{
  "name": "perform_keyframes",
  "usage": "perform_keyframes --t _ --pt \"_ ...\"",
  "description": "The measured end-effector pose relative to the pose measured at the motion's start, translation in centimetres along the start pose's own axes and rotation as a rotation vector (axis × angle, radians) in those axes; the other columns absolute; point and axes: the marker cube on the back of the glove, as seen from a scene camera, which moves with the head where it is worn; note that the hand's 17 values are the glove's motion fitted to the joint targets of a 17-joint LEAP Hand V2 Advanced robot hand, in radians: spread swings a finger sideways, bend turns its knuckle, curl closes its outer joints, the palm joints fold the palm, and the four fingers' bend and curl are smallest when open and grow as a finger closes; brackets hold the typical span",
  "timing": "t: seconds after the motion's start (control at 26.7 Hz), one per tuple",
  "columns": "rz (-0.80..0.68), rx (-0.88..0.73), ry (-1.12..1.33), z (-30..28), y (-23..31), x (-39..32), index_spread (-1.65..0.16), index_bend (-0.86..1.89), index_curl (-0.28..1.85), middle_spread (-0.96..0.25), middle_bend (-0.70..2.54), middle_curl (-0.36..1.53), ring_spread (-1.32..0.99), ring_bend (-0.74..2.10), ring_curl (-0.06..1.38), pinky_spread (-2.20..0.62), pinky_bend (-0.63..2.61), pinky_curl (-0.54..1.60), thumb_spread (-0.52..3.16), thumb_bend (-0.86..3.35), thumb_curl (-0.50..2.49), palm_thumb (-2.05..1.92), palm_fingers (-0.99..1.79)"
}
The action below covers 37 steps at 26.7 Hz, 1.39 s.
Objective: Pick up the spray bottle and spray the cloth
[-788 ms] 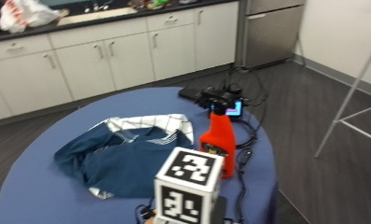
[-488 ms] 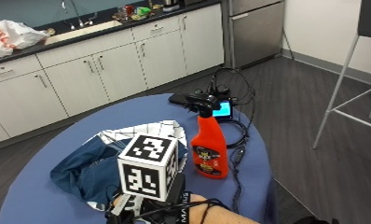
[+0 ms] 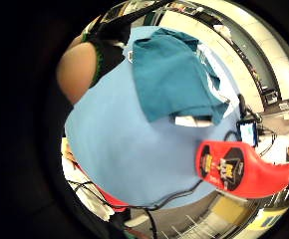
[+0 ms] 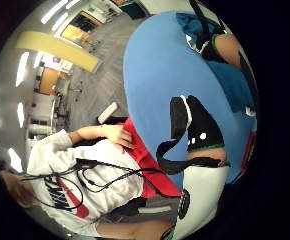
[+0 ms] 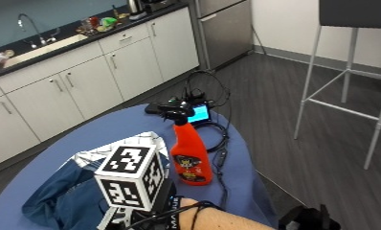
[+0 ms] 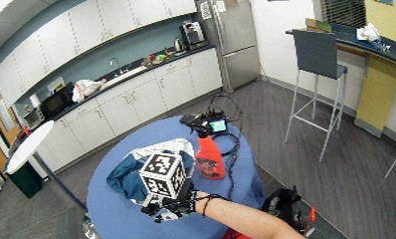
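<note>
1. The red spray bottle [image 5: 190, 160] stands upright on the blue surface [image 5: 248, 158], just beside the crumpled teal cloth [image 5: 57, 196].
2. The gloved right hand [image 6: 168, 206] hovers over the cloth, apart from the bottle.
3. I cannot tell how its fingers are set.

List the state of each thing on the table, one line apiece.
spray bottle: upright on the table, not held.
cloth: crumpled in a heap on the table, beside the bottle.
small screen device: lit, behind the bottle.
right hand: above the table near the cloth, holding nothing that shows.
round table: blue-covered.
</note>
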Motion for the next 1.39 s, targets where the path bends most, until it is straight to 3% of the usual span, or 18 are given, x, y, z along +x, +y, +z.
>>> perform_keyframes --t 0.15,0.34,0.6,0.79,1.01,1.24,1.39 --pt "0.009 0.018 -0.015 0.0 0.9 -0.1 -0.31 0.28 0.33 -0.05 0.22 0.27 0.01 0.18 0.19 0.20 0.34 0.20 1.12 0.33 0.27 0.66 0.71" --pt "0.082 0.170 -0.069 -1.3 5.8 0.6 -0.34 0.03 0.26 -0.05 0.28 0.31 0.01 0.25 0.23 0.20 0.40 0.23 1.16 0.29 0.29 0.66 0.63" --pt "0.403 0.497 -0.220 -2.7 14.0 7.4 -0.37 -0.02 0.14 -0.06 0.38 0.35 -0.02 0.41 0.29 0.18 0.49 0.26 1.19 0.25 0.31 0.66 0.65" --pt "0.674 0.662 -0.488 0.9 16.8 14.0 -0.35 0.08 0.14 -0.07 0.39 0.36 -0.03 0.43 0.30 0.15 0.50 0.27 1.17 0.19 0.31 0.65 0.74" --pt "0.760 0.799 -0.940 8.7 18.7 18.4 -0.35 0.06 0.15 -0.07 0.37 0.37 -0.04 0.46 0.33 0.12 0.53 0.29 1.10 0.11 0.30 0.62 0.73" --pt "0.829 0.871 -1.034 12.3 22.0 18.9 -0.35 0.09 0.15 -0.07 0.38 0.38 -0.04 0.45 0.34 0.12 0.54 0.30 1.04 0.05 0.30 0.63 0.73" --pt "0.929 0.991 -0.975 12.0 25.5 19.1 -0.33 0.03 0.13 -0.09 0.44 0.40 -0.07 0.55 0.35 0.10 0.51 0.29 1.03 0.12 0.35 0.80 0.90"
